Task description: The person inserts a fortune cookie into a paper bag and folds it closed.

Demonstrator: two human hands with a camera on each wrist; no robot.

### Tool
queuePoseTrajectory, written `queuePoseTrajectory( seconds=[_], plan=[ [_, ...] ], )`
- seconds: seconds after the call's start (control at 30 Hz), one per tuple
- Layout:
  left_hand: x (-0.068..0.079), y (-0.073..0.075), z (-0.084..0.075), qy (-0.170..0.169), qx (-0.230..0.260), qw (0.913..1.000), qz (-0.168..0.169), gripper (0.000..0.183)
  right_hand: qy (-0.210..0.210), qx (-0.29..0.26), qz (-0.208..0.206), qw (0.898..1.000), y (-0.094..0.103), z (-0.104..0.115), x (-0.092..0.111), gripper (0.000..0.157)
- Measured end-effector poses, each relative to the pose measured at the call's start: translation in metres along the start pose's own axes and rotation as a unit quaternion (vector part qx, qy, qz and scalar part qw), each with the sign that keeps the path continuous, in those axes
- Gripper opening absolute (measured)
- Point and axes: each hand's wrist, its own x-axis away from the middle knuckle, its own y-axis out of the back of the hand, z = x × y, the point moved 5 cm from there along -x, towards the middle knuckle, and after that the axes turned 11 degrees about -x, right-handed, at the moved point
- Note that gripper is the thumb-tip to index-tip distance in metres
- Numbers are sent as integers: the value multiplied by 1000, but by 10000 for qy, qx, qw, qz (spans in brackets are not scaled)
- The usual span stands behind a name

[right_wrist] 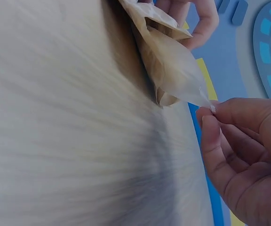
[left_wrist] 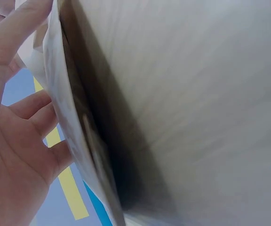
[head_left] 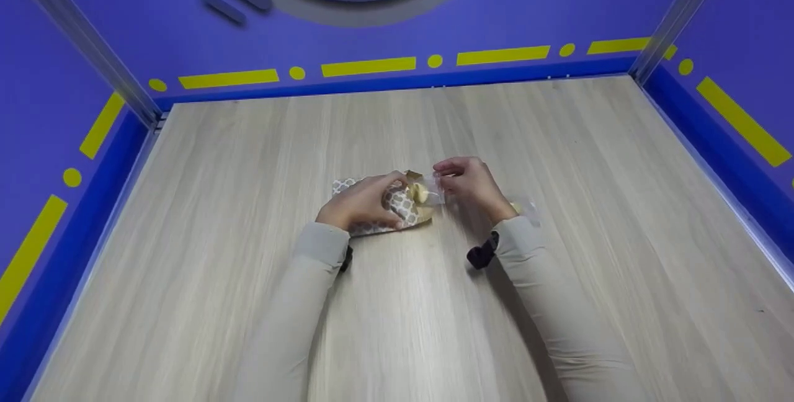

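Observation:
A paper bag point(head_left: 403, 208) with a grey-and-white lattice print lies on its side on the table, its brown-lined mouth facing right. My left hand point(head_left: 367, 199) grips it from above, thumb on the near side and fingers over the far side. A clear plastic packet point(head_left: 436, 191) with something pale yellow inside sticks partly out of the mouth; the rest is hidden in the bag. With thumb and forefinger my right hand point(head_left: 474, 185) pinches the packet's outer corner. The right wrist view shows the film point(right_wrist: 185, 75) stretched between bag and fingertips.
Another clear packet point(head_left: 528, 209) with a bit of yellow lies just behind my right wrist, partly covered by it. The wood-grain table point(head_left: 217, 265) is bounded by blue-purple panels point(head_left: 527, 11) at the back and both sides.

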Motion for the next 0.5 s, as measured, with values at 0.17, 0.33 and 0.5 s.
queuePoseTrajectory(
  seconds=[0.17,0.33,0.5],
  plan=[
    [0,0,1,73,-5,10000,23,72,-207,-137,278,9993,-5,1,3,34],
    [1,0,2,132,85,9999,12,71,-339,-168,294,9989,-9,2,5,43],
    [1,0,1,-1,60,10000,-4,70,-170,120,72,9998,-7,3,3,40]
  ],
)
